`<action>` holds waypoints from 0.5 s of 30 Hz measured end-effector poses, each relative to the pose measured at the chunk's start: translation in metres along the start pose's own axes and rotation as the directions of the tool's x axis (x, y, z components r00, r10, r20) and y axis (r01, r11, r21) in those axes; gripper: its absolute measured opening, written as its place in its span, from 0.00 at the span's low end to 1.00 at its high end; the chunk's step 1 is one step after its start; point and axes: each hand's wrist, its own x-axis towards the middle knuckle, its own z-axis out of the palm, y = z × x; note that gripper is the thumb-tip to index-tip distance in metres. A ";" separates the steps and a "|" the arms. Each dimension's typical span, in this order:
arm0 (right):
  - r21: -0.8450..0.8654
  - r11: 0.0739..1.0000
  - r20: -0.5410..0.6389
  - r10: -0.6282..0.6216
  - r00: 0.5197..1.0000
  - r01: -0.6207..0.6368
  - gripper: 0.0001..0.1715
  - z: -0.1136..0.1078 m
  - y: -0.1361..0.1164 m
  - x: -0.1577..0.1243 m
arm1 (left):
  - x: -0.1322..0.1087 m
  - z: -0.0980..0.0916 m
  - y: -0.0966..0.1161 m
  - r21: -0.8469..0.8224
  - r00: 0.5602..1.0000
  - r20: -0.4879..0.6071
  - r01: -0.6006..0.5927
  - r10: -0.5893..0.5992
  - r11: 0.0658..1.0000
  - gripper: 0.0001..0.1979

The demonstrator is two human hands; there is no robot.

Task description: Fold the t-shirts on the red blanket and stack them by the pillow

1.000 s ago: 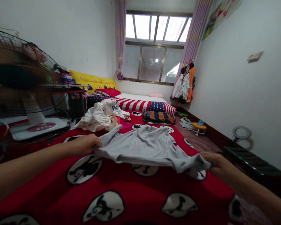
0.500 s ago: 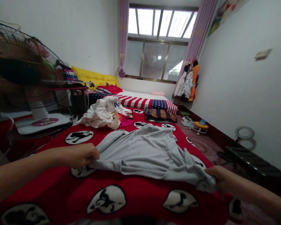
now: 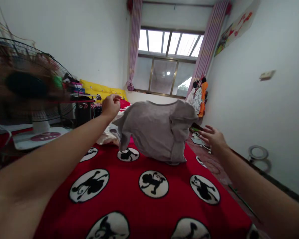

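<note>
At far left, a pedestal fan (image 3: 27,84) appears to spin in a blur. The left hand (image 3: 111,106) hangs curled just beside the grey T-shirt (image 3: 151,129); whether it pinches any cloth, I cannot tell. The shirt seems airborne above the far part of the red blanket (image 3: 129,199), near a white clothes pile (image 3: 106,139). The right hand (image 3: 211,137) is open, empty and apart. Fan draught could skew the shirt, landing it crumpled on that pile.
</note>
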 end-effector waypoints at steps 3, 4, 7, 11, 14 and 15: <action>-0.209 0.978 0.072 -0.008 0.997 0.023 0.23 0.008 0.050 -0.026 | -0.046 0.031 -0.015 -0.057 0.985 0.163 -0.045 0.053 0.997 0.16; -0.306 0.951 0.141 -0.003 0.990 0.047 0.21 0.008 0.068 -0.037 | -0.068 0.041 -0.021 -0.082 0.940 0.332 -0.061 0.085 0.995 0.16; -0.530 0.831 0.286 -0.013 0.958 0.169 0.17 0.009 0.110 -0.062 | -0.131 0.066 -0.036 -0.105 0.841 0.528 -0.076 0.120 0.992 0.12; -0.621 0.745 0.307 -0.056 0.950 0.244 0.18 0.019 0.131 -0.068 | -0.177 0.091 -0.039 -0.138 0.738 0.658 -0.075 0.148 0.988 0.09; -0.717 0.644 0.288 -0.073 0.955 0.266 0.24 0.036 0.132 -0.065 | -0.189 0.106 -0.030 -0.163 0.720 0.679 -0.045 0.145 0.986 0.11; -0.745 0.618 0.266 -0.068 0.961 0.250 0.24 0.043 0.131 -0.065 | -0.192 0.110 -0.026 -0.173 0.717 0.683 -0.030 0.142 0.984 0.12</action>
